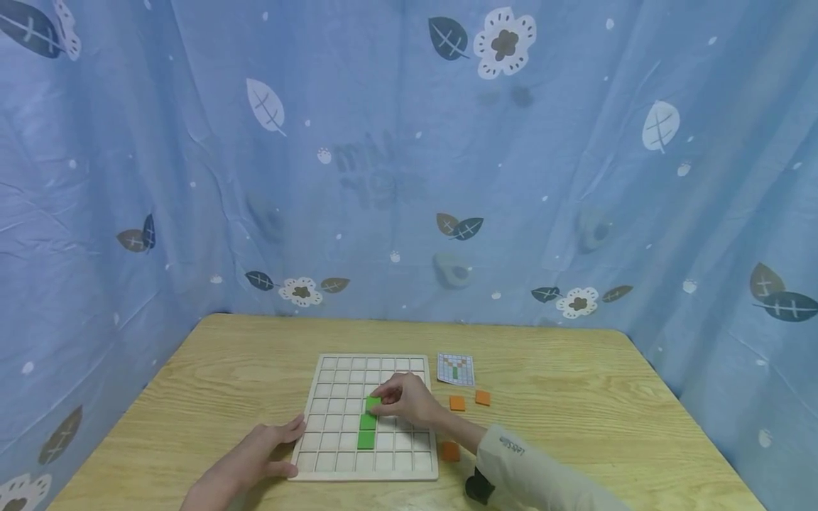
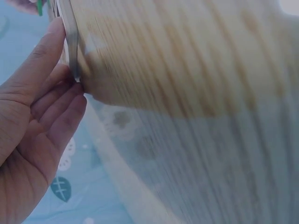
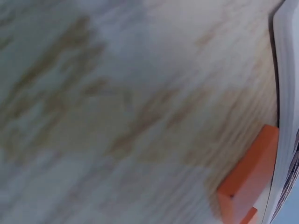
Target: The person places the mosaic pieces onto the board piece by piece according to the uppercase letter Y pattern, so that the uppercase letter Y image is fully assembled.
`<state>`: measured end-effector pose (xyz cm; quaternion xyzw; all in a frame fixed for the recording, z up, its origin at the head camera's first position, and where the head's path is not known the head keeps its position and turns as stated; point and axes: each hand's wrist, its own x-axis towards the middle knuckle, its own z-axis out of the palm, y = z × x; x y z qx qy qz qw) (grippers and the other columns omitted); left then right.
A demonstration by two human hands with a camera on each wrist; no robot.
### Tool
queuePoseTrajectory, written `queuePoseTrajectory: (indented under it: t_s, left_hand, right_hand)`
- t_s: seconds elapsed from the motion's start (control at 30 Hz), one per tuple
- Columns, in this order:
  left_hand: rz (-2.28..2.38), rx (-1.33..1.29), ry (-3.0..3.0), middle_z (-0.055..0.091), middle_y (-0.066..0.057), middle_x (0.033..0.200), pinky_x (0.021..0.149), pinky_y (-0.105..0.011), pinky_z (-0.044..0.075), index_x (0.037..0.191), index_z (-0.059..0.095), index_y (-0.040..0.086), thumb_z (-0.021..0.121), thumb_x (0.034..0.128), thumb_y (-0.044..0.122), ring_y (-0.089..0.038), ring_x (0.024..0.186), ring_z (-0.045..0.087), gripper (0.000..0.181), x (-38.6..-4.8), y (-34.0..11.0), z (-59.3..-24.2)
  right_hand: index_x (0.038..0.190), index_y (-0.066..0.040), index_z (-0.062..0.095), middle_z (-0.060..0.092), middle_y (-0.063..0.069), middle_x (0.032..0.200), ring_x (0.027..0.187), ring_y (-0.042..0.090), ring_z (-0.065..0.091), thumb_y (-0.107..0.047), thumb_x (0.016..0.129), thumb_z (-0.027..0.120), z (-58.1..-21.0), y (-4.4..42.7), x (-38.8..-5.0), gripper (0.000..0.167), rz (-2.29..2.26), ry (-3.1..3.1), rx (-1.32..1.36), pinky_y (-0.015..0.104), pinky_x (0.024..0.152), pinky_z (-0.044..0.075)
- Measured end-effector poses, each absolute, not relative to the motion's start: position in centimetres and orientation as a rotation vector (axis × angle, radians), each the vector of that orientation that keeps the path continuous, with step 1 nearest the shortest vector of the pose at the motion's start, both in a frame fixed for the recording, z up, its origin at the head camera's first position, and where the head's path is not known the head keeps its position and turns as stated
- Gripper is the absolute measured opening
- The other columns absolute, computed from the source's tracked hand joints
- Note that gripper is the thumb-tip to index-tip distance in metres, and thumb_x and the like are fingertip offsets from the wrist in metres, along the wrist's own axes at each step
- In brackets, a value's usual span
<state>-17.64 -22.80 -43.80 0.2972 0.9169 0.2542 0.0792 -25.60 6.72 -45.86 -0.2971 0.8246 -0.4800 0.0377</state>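
A pale gridded board (image 1: 332, 461) lies on the table. Two green square tiles (image 1: 366, 440) sit in its cells, one above the other. Just beyond them, my right hand (image 1: 409, 401) pinches a third green tile (image 1: 372, 404) between thumb and fingers, over the same column. Whether that tile is fully down in a cell is hidden by the fingers. My left hand (image 1: 258, 454) rests against the board's left edge, thumb and fingers spread apart along it. In the left wrist view, its fingertips (image 2: 74, 91) touch the board's rim (image 2: 70, 37).
Right of the board lie orange square tiles (image 1: 456, 403), one close to its edge (image 1: 450, 451). A small card (image 1: 456, 369) with a coloured grid pattern lies beyond them. Blue printed curtains (image 1: 396, 177) surround the wooden table (image 1: 562, 397). The right wrist view shows an orange tile (image 3: 250, 175) by the board.
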Motion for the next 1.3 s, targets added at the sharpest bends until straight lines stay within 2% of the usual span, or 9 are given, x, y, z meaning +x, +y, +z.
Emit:
queuePoseTrajectory:
  t_s: [0.27, 0.57, 0.83, 1.03, 1.3]
  left_hand:
    - [0.759, 0.886, 2.757, 0.045, -0.033, 0.132, 0.094, -0.056, 0.042, 0.127, 0.049, -0.016, 0.076, 0.0753, 0.030, -0.050, 0.117, 0.046, 0.074, -17.75, -22.79, -43.92]
    - [0.749, 0.916, 2.793, 0.048, -0.031, 0.131, 0.094, -0.052, 0.045, 0.126, 0.050, -0.015, 0.076, 0.0752, 0.032, -0.048, 0.115, 0.050, 0.074, -17.74, -22.97, -43.97]
    - [0.735, 0.957, 2.813, 0.049, -0.030, 0.130, 0.093, -0.049, 0.048, 0.125, 0.051, -0.016, 0.075, 0.0750, 0.033, -0.047, 0.113, 0.052, 0.074, -17.92, -23.12, -44.08]
    - [0.707, 0.989, 2.831, 0.052, -0.030, 0.128, 0.092, -0.039, 0.051, 0.126, 0.051, -0.016, 0.075, 0.0752, 0.035, -0.043, 0.112, 0.055, 0.076, -17.96, -23.26, -44.33]
    - [0.722, 0.953, 2.804, 0.050, -0.031, 0.130, 0.093, -0.041, 0.049, 0.126, 0.050, -0.016, 0.074, 0.0759, 0.035, -0.046, 0.113, 0.052, 0.076, -17.90, -23.13, -44.05]
  right_hand:
    - [0.095, -0.001, 0.075, 0.062, 0.003, 0.080, 0.068, 0.001, 0.053, -0.011, 0.078, 0.080, -46.32, 6.66, -25.64, 0.020, -1.438, 2.576, -0.944, 0.017, 0.062, 0.050]
    - [0.094, -0.001, 0.075, 0.058, 0.002, 0.081, 0.072, 0.007, 0.051, -0.010, 0.078, 0.079, -45.92, 6.41, -25.82, 0.019, -1.370, 2.610, -0.958, 0.017, 0.063, 0.048]
    - [0.095, 0.000, 0.075, 0.061, 0.005, 0.086, 0.075, 0.012, 0.053, -0.011, 0.077, 0.079, -46.11, 6.45, -26.11, 0.021, -1.376, 2.599, -0.988, 0.017, 0.064, 0.049]
    - [0.096, 0.000, 0.075, 0.063, 0.007, 0.087, 0.074, 0.012, 0.052, -0.011, 0.077, 0.080, -46.22, 6.39, -26.13, 0.023, -1.389, 2.590, -1.029, 0.017, 0.064, 0.047]
    - [0.097, 0.000, 0.075, 0.064, 0.007, 0.087, 0.074, 0.012, 0.052, -0.012, 0.077, 0.079, -46.26, 6.26, -26.05, 0.024, -1.387, 2.597, -1.012, 0.016, 0.063, 0.046]
